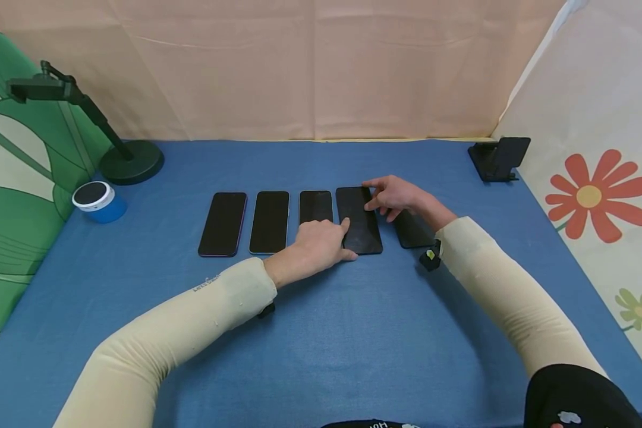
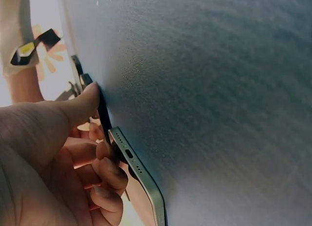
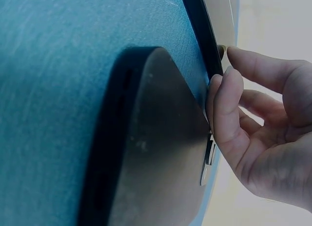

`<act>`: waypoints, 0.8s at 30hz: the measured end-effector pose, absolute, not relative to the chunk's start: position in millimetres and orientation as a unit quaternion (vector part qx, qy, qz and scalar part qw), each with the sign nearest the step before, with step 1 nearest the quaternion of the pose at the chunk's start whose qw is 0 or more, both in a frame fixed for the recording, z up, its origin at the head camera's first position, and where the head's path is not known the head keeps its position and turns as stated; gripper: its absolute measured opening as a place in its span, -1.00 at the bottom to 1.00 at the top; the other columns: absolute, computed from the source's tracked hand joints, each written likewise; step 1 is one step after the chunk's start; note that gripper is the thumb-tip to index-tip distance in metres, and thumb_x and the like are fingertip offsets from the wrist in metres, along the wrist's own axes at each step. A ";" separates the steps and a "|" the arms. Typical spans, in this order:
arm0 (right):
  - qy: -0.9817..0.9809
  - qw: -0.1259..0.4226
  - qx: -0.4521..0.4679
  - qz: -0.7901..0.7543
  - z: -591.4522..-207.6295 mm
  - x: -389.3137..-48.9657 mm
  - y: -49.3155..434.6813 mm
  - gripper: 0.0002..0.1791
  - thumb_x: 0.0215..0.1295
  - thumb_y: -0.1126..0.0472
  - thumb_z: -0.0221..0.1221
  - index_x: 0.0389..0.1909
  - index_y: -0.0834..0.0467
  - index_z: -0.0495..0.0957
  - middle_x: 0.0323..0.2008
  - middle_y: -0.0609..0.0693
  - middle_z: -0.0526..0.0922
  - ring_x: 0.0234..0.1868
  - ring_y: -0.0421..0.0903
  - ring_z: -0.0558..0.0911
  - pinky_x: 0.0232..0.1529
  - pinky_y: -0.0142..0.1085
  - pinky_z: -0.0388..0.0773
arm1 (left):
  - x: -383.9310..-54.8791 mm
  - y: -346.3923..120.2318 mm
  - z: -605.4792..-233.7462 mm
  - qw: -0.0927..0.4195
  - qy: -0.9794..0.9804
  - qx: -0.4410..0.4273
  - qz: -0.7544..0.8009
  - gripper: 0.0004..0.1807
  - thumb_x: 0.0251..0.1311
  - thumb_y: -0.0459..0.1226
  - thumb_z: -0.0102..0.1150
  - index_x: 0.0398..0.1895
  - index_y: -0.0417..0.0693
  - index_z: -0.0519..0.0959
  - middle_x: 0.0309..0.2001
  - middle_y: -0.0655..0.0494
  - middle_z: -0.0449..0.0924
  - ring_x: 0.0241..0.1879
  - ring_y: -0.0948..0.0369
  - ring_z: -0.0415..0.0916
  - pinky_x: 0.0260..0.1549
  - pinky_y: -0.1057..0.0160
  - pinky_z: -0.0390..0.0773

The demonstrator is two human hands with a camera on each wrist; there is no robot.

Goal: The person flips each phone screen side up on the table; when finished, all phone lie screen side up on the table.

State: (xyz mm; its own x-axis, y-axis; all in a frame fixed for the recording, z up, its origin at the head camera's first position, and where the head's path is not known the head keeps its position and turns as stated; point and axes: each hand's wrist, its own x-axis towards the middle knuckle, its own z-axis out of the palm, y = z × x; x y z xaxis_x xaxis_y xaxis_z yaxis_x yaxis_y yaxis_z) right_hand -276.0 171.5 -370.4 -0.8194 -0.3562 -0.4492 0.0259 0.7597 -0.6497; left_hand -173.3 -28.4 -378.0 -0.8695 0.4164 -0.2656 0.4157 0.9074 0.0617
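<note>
A row of several smartphones lies on the blue table. My left hand (image 1: 321,244) holds the lower left corner of the large black smartphone (image 1: 362,229), thumb at its bottom edge and a finger along its left side. At the upper right corner of that phone is my right hand (image 1: 398,197), its index finger on the top edge and thumb by the right side. Under my right wrist lies a dark smartphone (image 1: 414,233), its grey body (image 3: 161,138) close in the right wrist view. Beside my left fingers is a smaller smartphone (image 1: 315,205), its pale edge (image 2: 141,175) facing the left wrist camera.
Two more smartphones, one with a purplish edge (image 1: 222,224) and one with a light edge (image 1: 269,222), lie farther left. A black stand (image 1: 131,161) and a blue-and-white round tub (image 1: 98,202) are at the back left. A small black holder (image 1: 499,159) stands back right.
</note>
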 end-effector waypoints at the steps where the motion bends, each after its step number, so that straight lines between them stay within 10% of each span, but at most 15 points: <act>1: 0.893 0.287 -0.092 -0.335 -370.8 -276.2 171.5 -0.23 0.46 0.19 0.17 0.59 0.05 0.06 0.14 0.24 0.51 -0.41 -0.09 0.52 -0.44 -0.23 0.62 | -173.6 -28.6 -378.5 0.138 0.967 0.215 0.001 -0.07 0.22 0.33 0.13 0.56 0.14 0.20 -0.47 0.05 0.59 -0.58 0.15 0.48 -0.72 0.26 0.40; 24: 0.889 0.287 -0.091 -0.345 -372.2 -277.5 173.3 -0.25 0.46 0.21 0.17 0.58 0.06 0.09 0.07 0.22 0.51 -0.38 -0.07 0.54 -0.43 -0.22 0.63 | -173.2 -32.9 -377.8 0.123 0.967 0.222 -0.015 -0.09 0.21 0.34 0.10 0.56 0.20 0.20 -0.70 0.11 0.40 -0.76 0.21 0.22 -0.80 0.30 0.17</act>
